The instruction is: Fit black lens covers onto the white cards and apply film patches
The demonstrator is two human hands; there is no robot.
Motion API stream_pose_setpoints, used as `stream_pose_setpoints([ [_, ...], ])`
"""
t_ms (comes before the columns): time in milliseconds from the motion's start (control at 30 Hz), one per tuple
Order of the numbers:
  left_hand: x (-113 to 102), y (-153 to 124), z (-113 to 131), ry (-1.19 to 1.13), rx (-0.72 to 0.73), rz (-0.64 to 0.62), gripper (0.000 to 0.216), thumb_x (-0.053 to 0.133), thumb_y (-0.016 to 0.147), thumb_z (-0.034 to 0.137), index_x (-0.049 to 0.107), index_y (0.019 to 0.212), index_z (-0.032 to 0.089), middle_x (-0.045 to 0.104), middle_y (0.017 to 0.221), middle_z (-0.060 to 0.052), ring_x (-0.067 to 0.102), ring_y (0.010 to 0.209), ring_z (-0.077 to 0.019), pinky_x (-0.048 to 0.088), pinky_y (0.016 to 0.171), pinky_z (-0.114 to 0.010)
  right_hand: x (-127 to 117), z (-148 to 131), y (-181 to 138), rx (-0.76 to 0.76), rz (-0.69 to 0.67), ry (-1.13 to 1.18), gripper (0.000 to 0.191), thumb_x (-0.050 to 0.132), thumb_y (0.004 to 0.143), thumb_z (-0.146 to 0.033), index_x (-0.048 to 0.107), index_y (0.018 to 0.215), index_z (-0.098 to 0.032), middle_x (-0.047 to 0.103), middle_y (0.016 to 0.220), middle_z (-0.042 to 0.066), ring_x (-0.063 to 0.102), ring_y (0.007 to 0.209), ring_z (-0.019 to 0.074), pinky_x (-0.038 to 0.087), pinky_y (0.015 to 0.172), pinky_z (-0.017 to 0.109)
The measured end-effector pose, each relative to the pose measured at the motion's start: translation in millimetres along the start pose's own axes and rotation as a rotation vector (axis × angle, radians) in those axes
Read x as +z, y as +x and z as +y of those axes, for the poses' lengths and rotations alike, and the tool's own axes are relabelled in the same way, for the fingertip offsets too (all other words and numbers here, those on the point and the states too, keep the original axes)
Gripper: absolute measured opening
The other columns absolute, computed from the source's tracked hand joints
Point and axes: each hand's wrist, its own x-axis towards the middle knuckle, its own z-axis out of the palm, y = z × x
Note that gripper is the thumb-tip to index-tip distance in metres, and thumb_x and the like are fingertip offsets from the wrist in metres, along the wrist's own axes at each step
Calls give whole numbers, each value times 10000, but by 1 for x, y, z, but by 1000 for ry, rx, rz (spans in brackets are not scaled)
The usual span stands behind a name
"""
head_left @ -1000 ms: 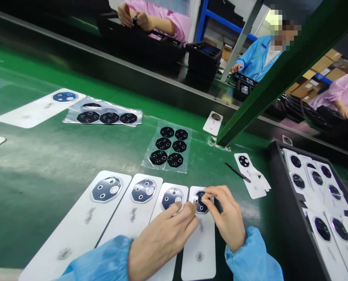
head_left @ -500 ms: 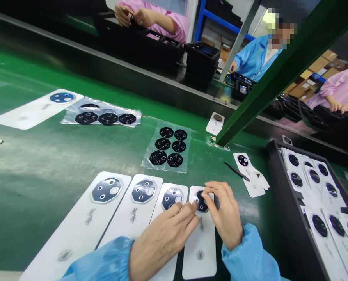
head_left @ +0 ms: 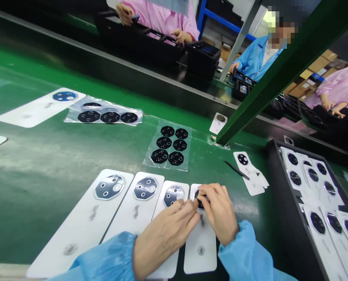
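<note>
A: Where's the panel?
B: White phone back panel (head_left: 201, 234), flat on the green bench (head_left: 59, 168), upper end under the fingertips, lower end running toward the wearer between the wrists.
A: Hands?
B: Right hand (head_left: 218, 212): thumb and finger in a narrow pinch over the dark octagonal camera plate (head_left: 200, 205). Left hand (head_left: 168, 232): fingers loosely curled, tips meeting the right's at the plate's left side. Can't tell if either grips anything; too small.
A: Handling?
B: My guess: light, thin, stiff. Smooth face, so probably slides on the bench. Plate looks glossy, likely smudges or scratches.
A: Best hold?
B: I'd steady the long edges below the plate, fingertips only, off the shiny part. For anything thin on the plate, nip it at the rim.
A: Looks?
B: Matte white, rounded corners. Plate blue-black, mostly hidden by fingers. Small dark marking just below it, round grey emblem (head_left: 201, 250) near the lower end.
A: Others nearby?
B: Three similar panels (head_left: 130, 224) in a row, left of it; left hand lies across the nearest.
</note>
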Motion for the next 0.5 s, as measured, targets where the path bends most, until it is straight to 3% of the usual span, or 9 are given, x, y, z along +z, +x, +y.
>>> stream_pose_setpoints([
  [100,0,-1,0,2,5,-5,240,382,814,25,558,954,111,587,1081,-111,505,951,-216,339,839,-377,-1,-1,1,38,53,10,178,438,885,-81,533,986,-194,606,823,31,542,796,169,374,693,290],
  [167,-1,0,0,3,8,9,254,373,811,16,562,954,109,597,1051,-102,506,949,-217,338,846,-378,-2,-3,2,-13,79,-30,196,397,899,-75,542,981,-177,606,818,44,539,788,169,367,676,292],
  [367,-2,0,0,-3,6,11,223,385,832,41,552,960,115,597,1059,-98,500,991,-206,330,875,-376,-1,-3,1,-35,64,-64,207,399,897,-74,552,1004,-164,623,802,38,538,777,163,361,670,290],
  [500,-2,1,-1,-13,-3,11,239,374,837,39,552,979,110,599,1049,-95,486,1041,-209,311,921,-392,-1,-2,0,-135,14,-138,254,336,916,-68,562,1001,-146,626,821,61,534,773,170,349,657,299],
])
